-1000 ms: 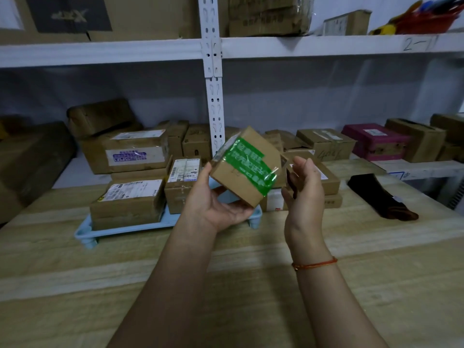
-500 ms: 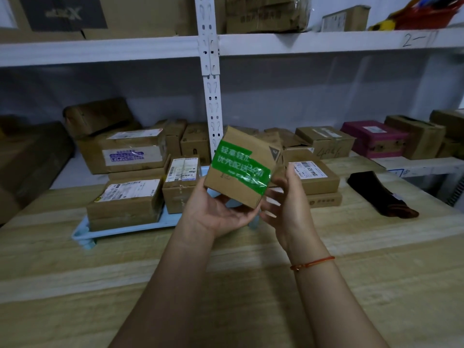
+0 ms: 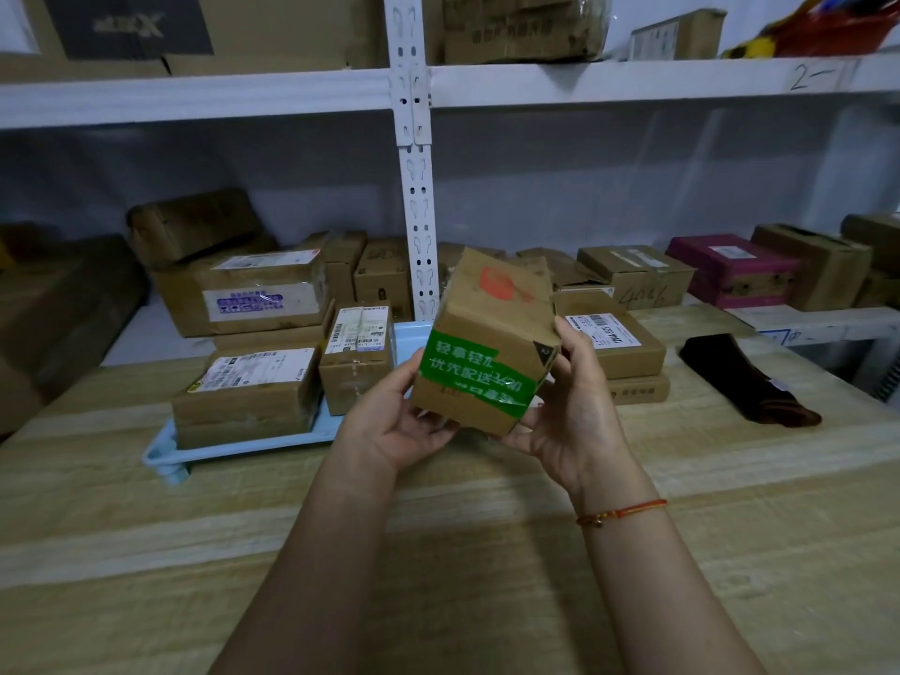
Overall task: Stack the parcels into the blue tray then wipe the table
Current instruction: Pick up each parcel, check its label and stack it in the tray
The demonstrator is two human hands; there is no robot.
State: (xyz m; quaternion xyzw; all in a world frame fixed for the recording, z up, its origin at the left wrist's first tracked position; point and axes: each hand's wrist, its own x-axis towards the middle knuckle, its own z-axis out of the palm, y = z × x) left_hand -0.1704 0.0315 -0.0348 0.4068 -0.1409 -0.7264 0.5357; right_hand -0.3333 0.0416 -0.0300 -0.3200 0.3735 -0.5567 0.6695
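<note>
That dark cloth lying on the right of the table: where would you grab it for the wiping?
Probably at the near, lower end of the dark cloth, coming down from above with the right hand. It lies flat and limp on the table, so only a pinch of a fold from the top would work. That end lies nearest the person, with bare table around it. Both hands now hold the green-taped parcel.

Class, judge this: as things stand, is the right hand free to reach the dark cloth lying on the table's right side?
Probably not yet: the right hand grips the green-taped parcel together with the left hand. The path to the dark cloth looks clear.
</note>
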